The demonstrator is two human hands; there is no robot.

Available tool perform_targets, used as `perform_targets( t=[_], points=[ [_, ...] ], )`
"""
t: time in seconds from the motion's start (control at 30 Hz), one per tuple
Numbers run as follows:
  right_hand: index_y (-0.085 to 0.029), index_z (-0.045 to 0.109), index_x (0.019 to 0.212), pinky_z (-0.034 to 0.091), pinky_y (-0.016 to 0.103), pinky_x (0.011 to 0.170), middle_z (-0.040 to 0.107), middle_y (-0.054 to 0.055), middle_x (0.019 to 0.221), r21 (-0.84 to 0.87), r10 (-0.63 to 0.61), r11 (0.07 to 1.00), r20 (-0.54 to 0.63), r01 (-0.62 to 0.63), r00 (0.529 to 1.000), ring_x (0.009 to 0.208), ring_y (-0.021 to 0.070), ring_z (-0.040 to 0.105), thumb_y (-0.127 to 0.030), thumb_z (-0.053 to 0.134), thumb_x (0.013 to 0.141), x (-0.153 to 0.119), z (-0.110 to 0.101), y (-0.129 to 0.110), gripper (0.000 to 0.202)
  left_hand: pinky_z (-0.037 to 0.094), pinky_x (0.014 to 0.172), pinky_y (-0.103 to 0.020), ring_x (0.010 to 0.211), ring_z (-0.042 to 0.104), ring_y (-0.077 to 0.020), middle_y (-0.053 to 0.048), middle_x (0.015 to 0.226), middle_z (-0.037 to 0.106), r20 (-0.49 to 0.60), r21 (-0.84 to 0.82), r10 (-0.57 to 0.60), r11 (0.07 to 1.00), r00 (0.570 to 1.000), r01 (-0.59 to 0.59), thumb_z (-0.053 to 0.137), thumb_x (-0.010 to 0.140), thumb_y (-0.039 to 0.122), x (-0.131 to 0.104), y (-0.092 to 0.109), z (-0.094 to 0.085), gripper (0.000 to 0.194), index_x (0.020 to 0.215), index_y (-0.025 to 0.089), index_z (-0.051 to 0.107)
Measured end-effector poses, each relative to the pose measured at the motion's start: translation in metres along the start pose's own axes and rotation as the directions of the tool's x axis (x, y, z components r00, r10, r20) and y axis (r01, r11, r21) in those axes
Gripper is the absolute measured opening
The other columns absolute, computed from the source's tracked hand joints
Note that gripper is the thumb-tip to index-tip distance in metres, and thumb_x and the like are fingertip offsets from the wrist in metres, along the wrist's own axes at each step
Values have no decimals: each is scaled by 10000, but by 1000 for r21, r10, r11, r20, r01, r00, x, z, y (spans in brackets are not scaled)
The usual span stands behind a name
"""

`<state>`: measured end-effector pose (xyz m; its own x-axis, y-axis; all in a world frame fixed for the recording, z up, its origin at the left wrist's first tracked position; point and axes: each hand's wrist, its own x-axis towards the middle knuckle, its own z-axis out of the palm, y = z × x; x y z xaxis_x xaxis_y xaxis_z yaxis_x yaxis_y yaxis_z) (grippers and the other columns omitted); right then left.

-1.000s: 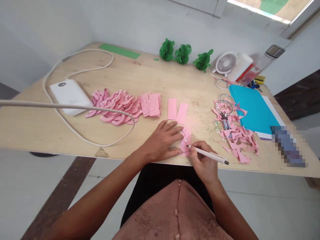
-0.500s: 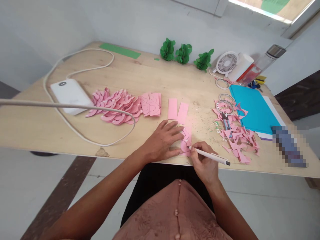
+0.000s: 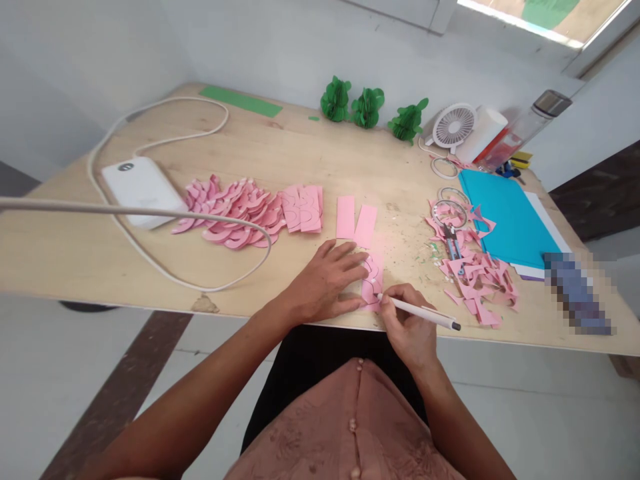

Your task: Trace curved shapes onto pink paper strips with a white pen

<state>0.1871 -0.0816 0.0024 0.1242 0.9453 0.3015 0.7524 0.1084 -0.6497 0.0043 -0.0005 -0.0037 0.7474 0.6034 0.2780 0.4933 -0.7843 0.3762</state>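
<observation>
Gripping a pen [image 3: 420, 312] in the right hand [image 3: 407, 327], pinched between thumb and fingers; spreading the left hand [image 3: 327, 283] open, grasping nothing. Working at a wooden table [image 3: 280, 153], close to its near edge, probably for easy reach. Set out to the left: a heap of cut pink pieces [image 3: 243, 210]; to the right, pink scraps [image 3: 483, 283], likely divided so as not to mix. Between these, beside the heap, a stack of marked paper [image 3: 303, 209], then two plain strips [image 3: 345, 217], seemingly within handy reach. Lying between both hands, a pink slip [image 3: 371, 290] (curved lines already on it), pinned at its left side, presumably against slipping. Laying the left palm down, fingers fanned toward the slip, thumb apart. Curling the right hand inward, pen slanted, tip on or just over the slip (too small to tell).
</observation>
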Motion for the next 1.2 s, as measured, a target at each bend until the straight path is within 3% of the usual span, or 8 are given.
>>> perform_targets(
  t=[1.2],
  points=[
    [-213, 587, 740, 451, 319, 694, 647, 10, 693, 28, -42, 999, 24, 42, 999, 687, 177, 593, -215, 520, 807, -2, 8, -16, 94, 239, 1096, -483, 1345, 334, -303, -55, 1368, 528, -4, -2, -2, 1000, 1000, 2, 588, 843, 415, 0, 0, 0, 256, 1024, 235, 598]
  ],
)
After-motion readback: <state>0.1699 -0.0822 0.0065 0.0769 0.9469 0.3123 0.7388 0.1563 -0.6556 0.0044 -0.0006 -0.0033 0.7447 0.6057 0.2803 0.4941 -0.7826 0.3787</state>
